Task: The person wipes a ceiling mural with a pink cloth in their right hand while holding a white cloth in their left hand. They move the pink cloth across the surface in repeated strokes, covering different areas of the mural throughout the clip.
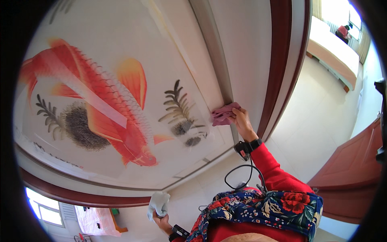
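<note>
My right hand (242, 122) grips a folded mauve cloth (224, 114) and presses it against the right edge of a framed wall picture. The cloth lies across the picture's grey frame (216, 57) and part of the glossy pane beside it. A large red and orange carp (105, 93) with dark water plants (176, 106) fills the picture. Lower down, my left hand (162, 222) holds a bunched pale grey-green cloth (159, 204), apart from the picture. Black bands with small devices sit on both wrists, and a black cable (232, 172) loops from the right one.
Dark red door trim (278, 54) runs along the right of the wall. Through that opening are a bed (332, 51) and another person (343, 32) by the window. A reddish-brown door (353, 163) stands at the right. A second bed (96, 219) shows at lower left.
</note>
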A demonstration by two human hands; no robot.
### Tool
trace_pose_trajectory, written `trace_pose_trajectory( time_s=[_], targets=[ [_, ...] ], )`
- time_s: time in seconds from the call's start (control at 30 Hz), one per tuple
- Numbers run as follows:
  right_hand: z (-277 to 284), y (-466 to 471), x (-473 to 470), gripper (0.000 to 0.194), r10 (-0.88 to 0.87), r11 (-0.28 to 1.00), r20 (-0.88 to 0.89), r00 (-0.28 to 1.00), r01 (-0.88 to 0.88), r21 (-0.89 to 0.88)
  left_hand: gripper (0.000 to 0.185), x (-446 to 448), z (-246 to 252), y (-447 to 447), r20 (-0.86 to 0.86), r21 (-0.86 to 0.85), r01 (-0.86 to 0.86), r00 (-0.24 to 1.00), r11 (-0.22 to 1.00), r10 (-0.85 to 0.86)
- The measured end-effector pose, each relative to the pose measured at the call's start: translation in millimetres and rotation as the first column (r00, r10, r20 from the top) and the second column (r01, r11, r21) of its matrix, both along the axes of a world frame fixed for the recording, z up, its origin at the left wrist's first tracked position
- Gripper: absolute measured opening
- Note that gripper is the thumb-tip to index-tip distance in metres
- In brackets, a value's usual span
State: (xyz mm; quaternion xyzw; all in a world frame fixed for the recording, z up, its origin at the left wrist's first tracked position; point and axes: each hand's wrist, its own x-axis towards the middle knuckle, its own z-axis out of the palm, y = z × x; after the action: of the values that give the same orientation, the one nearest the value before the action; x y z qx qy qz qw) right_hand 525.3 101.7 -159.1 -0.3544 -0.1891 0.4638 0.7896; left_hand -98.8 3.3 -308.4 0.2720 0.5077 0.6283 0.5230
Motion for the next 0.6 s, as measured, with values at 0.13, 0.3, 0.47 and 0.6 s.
trace_pose_trajectory(
  time_s=[0.13,0.3,0.47,0.6],
  targets=[
    [94,11,0,0.023,-0.096,0.975,0.217,0.972,0.048,0.218,0.034,17,-13,0,-0.068,0.059,0.027,0.997,0.998,-0.022],
    [201,25,11,0.029,-0.215,0.920,0.407,0.888,0.044,0.390,0.046,38,-5,-16,-0.544,0.289,0.038,0.829,0.957,0.131],
    [306,22,21,0.024,-0.778,0.587,0.400,0.484,0.336,0.736,0.059,24,17,9,0.359,-0.160,-0.207,0.898,0.965,0.252],
    [380,10,29,0.021,-0.964,0.216,0.258,-0.067,0.371,0.903,0.057,20,24,15,0.574,-0.209,-0.186,0.771,0.960,0.274]
  ],
)
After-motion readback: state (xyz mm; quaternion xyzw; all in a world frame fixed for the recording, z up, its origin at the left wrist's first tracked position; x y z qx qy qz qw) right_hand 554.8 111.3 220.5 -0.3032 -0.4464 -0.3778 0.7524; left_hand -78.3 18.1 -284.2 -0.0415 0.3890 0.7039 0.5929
